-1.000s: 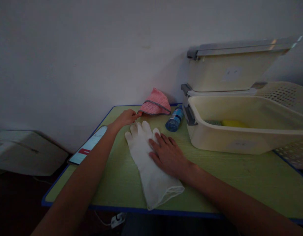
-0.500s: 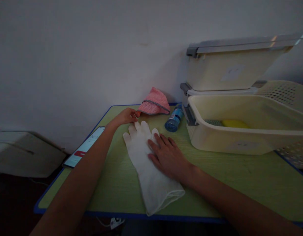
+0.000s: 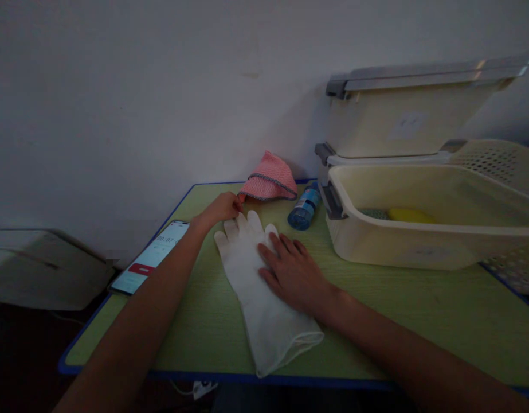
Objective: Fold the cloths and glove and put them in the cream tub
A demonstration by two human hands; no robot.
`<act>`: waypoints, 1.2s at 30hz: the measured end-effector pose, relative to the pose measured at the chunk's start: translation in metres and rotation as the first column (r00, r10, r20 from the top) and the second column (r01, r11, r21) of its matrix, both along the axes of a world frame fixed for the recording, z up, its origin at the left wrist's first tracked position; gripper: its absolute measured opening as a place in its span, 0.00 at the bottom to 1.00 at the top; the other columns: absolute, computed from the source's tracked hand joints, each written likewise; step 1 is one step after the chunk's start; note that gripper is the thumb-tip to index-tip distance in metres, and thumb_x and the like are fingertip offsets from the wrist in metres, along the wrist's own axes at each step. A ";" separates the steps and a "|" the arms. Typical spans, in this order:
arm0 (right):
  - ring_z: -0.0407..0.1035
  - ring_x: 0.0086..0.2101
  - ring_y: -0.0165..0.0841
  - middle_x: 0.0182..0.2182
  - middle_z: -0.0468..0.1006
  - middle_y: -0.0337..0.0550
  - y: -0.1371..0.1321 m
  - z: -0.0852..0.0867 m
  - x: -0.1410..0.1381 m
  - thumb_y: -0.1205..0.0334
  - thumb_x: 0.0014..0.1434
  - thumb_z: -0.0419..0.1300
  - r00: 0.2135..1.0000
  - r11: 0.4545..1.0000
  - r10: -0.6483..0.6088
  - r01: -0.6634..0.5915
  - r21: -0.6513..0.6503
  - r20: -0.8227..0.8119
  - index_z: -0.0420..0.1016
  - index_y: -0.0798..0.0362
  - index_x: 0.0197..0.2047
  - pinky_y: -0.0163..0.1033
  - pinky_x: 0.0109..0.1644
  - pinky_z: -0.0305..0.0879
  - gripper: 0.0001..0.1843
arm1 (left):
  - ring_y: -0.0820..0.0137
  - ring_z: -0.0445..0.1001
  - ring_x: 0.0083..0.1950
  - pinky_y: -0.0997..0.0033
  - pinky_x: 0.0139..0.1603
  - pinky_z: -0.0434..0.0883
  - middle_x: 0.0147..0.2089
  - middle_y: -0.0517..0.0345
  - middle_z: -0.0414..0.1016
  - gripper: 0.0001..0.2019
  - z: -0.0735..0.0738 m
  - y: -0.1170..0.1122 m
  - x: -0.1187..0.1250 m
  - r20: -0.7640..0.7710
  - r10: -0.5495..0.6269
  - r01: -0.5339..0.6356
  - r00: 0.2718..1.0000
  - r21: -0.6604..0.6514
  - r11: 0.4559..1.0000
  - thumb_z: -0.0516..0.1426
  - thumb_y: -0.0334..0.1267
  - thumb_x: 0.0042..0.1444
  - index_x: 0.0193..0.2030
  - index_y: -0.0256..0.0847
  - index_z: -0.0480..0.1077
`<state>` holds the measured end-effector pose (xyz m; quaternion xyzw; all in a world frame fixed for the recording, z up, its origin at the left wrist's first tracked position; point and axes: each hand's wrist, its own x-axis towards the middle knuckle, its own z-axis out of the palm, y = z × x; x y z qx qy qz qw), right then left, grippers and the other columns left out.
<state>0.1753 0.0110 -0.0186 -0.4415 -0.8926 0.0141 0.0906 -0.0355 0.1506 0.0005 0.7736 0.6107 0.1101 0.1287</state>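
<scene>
A white rubber glove (image 3: 255,287) lies flat on the green table (image 3: 397,310), fingers pointing toward the wall. My right hand (image 3: 292,272) rests flat on the glove's palm area with fingers spread. My left hand (image 3: 221,208) is at the glove's fingertips, pinching one fingertip between thumb and fingers. Just beyond it sits a folded pink cloth (image 3: 269,178).
A blue bottle (image 3: 304,209) lies on its side next to the cloth. A cream plastic basin (image 3: 423,244) with a yellow item inside stands at right, with a lidded box (image 3: 408,115) behind it. A lit phone (image 3: 151,265) lies at the table's left edge.
My left hand has drawn back slightly from the pink cloth to the glove's fingertips. My right hand stays flat on the glove.
</scene>
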 end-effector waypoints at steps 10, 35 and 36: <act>0.54 0.59 0.50 0.61 0.57 0.60 0.000 0.001 0.001 0.54 0.63 0.47 1.000 1.000 0.008 -0.008 0.005 0.000 0.60 0.56 0.60 0.55 0.58 0.53 0.24 | 0.68 0.72 0.32 0.73 0.35 0.66 0.30 0.55 0.75 0.11 -0.002 -0.001 0.002 -0.053 -0.015 0.018 0.998 0.056 0.998 0.51 0.24 0.40 0.30 0.34 0.72; 0.54 0.58 0.51 0.61 0.57 0.61 0.001 -0.002 0.001 0.55 0.63 0.47 1.000 0.999 0.014 -0.014 0.034 -0.004 0.61 0.55 0.59 0.56 0.57 0.53 0.24 | 0.66 0.74 0.34 0.74 0.34 0.66 0.33 0.52 0.77 0.11 0.003 -0.002 -0.001 -0.119 0.012 -0.016 0.993 -0.033 0.999 0.55 0.27 0.41 0.33 0.34 0.73; 0.55 0.58 0.51 0.61 0.57 0.61 0.001 -0.002 0.001 0.55 0.63 0.47 1.000 0.999 0.014 -0.014 0.035 -0.004 0.61 0.55 0.59 0.56 0.57 0.54 0.24 | 0.67 0.74 0.33 0.74 0.33 0.66 0.33 0.53 0.77 0.10 0.003 -0.002 0.000 -0.125 0.010 -0.015 0.992 -0.042 0.999 0.55 0.28 0.41 0.32 0.35 0.74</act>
